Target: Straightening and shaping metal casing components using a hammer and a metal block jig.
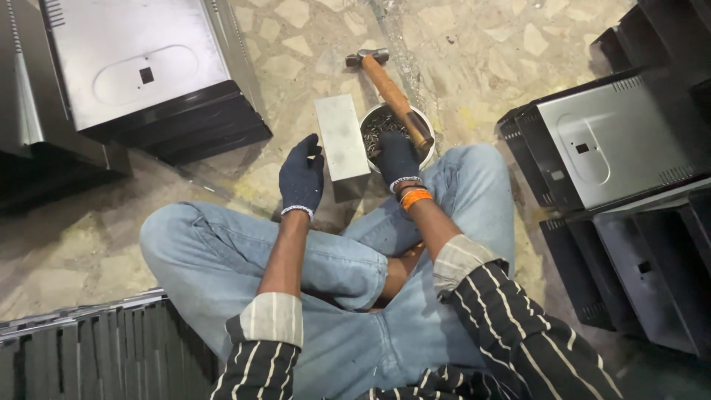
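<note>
Round tin (378,126), right hand (397,158) inside, left hand (301,178) free

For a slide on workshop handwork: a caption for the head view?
Gloved right hand reaches into a bowl of small metal parts; left hand beside a metal block.

No packages, labels, signs or screens anywhere in this view.
</note>
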